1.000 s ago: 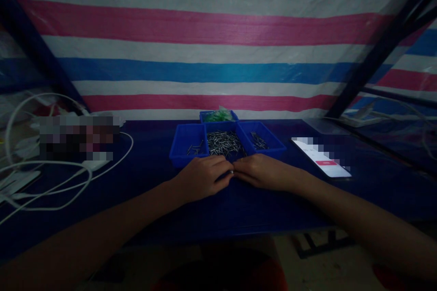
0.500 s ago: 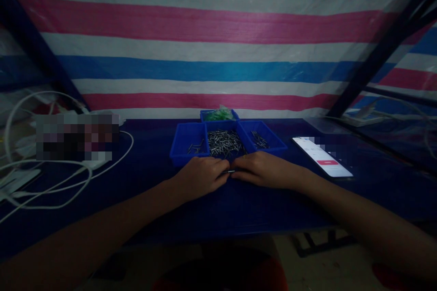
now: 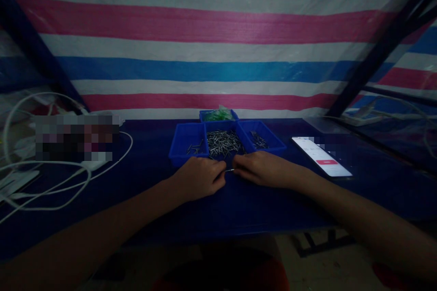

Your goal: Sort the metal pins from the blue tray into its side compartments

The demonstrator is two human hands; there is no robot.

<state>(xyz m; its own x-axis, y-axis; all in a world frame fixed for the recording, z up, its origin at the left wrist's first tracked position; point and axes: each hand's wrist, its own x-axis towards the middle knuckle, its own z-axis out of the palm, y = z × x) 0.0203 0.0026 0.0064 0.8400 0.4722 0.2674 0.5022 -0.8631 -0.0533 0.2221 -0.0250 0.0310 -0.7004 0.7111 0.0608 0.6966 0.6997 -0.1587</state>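
Note:
Between my hands runs a thin metal pin, too small and dim for its exact kind to show. My left hand is closed in a pinch on its left end. The pin's other end meets the closed fingertips of my right hand. Just beyond my fingers, a blue middle bin bears a heap of similar metal pieces. Several such pieces lie in the left blue bin, and a small cluster lies in the right blue bin.
Behind the middle bin, another blue bin contains green plastic bags. A lit phone lies at the right of the blue table. White cables loop across the left side. A striped sheet hangs behind.
My hands have drawn slightly apart, the left one shifting a little leftward. More of the pin now shows between the fingers. Bins and phone stay put.

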